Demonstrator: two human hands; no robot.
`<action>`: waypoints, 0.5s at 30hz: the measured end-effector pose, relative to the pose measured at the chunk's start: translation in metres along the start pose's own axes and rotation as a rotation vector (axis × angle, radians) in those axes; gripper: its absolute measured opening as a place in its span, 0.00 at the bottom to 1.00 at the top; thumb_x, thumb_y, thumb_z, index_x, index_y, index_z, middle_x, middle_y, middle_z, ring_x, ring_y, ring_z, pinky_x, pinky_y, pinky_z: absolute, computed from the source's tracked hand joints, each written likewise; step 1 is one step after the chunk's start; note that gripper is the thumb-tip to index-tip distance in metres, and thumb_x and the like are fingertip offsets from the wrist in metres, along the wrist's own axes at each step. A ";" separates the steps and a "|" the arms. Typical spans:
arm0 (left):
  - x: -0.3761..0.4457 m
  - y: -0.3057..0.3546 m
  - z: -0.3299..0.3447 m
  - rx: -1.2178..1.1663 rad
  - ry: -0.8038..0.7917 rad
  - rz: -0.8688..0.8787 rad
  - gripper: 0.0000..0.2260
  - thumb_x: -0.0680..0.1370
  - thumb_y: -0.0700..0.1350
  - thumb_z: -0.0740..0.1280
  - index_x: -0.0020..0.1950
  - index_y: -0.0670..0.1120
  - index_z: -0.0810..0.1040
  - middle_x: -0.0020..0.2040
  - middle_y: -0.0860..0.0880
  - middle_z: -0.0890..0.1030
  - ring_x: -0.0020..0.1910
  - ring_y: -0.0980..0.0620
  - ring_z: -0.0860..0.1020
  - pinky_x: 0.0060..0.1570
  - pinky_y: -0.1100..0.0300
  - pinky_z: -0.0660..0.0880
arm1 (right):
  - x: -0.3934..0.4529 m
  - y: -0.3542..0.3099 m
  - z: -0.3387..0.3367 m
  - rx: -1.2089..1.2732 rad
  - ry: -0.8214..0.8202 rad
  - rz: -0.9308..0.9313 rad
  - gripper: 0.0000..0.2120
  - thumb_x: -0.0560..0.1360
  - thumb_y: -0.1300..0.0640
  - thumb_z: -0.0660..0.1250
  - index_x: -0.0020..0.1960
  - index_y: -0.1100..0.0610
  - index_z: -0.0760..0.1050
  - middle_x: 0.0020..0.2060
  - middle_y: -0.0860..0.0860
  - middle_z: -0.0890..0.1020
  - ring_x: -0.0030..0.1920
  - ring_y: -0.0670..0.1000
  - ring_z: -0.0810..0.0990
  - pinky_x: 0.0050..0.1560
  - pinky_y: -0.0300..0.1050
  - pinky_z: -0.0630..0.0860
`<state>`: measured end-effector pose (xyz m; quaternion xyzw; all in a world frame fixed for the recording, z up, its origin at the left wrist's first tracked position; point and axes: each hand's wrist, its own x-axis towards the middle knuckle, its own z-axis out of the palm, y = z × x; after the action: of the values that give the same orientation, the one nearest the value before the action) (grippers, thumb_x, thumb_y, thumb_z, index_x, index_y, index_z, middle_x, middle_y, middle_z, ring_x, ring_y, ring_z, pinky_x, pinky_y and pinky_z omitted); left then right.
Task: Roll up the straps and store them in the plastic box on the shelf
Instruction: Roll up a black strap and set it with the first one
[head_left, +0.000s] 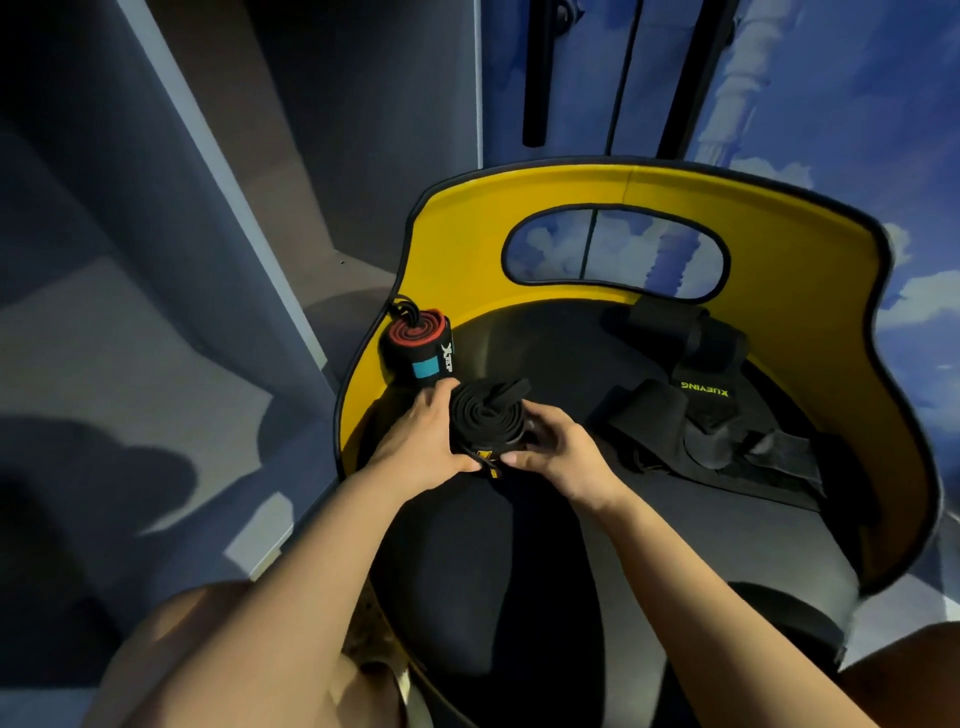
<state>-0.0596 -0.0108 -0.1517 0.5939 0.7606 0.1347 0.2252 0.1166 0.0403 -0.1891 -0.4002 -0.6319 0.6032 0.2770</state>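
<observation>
A black strap (485, 420) coiled into a roll, with a yellow tag at its near edge, sits between both hands above the black seat (519, 519) of a yellow-backed chair. My left hand (415, 441) grips the roll's left side and my right hand (556, 449) grips its right side. A rolled red-and-black wrap (415, 345) with a blue patch stands upright at the seat's left rear, just beyond my left fingers. Loose black straps (696, 410), one lettered in green, lie unrolled on the right of the seat. No plastic box or shelf is in view.
The chair's yellow backrest (810, 291) curves around the rear and right of the seat. Grey carpet (130, 364) lies to the left, a pale vertical post (228, 171) beside it. A blue cloud-painted wall (857, 104) and dark bars stand behind. My knees show at the bottom.
</observation>
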 end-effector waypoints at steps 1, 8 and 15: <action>0.000 -0.004 -0.002 0.016 -0.004 -0.018 0.40 0.67 0.48 0.76 0.71 0.51 0.55 0.70 0.47 0.64 0.67 0.45 0.68 0.62 0.50 0.70 | 0.003 -0.003 0.005 -0.021 -0.009 -0.013 0.29 0.67 0.66 0.75 0.62 0.47 0.70 0.67 0.53 0.71 0.66 0.50 0.72 0.67 0.50 0.70; -0.003 -0.024 -0.022 0.259 0.038 0.039 0.44 0.68 0.48 0.74 0.75 0.50 0.49 0.69 0.47 0.62 0.67 0.45 0.67 0.61 0.50 0.70 | 0.019 -0.016 0.039 -0.152 -0.020 -0.054 0.26 0.68 0.64 0.74 0.63 0.56 0.70 0.54 0.46 0.79 0.59 0.45 0.77 0.61 0.39 0.73; 0.005 -0.044 -0.050 0.406 -0.040 0.073 0.46 0.70 0.52 0.73 0.77 0.45 0.45 0.74 0.49 0.54 0.74 0.49 0.54 0.69 0.51 0.61 | 0.036 -0.022 0.067 -0.169 -0.007 -0.041 0.26 0.69 0.63 0.74 0.64 0.57 0.70 0.56 0.49 0.80 0.56 0.41 0.75 0.58 0.34 0.69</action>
<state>-0.1224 -0.0147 -0.1303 0.6566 0.7456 -0.0249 0.1109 0.0377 0.0353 -0.1800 -0.4072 -0.6894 0.5433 0.2525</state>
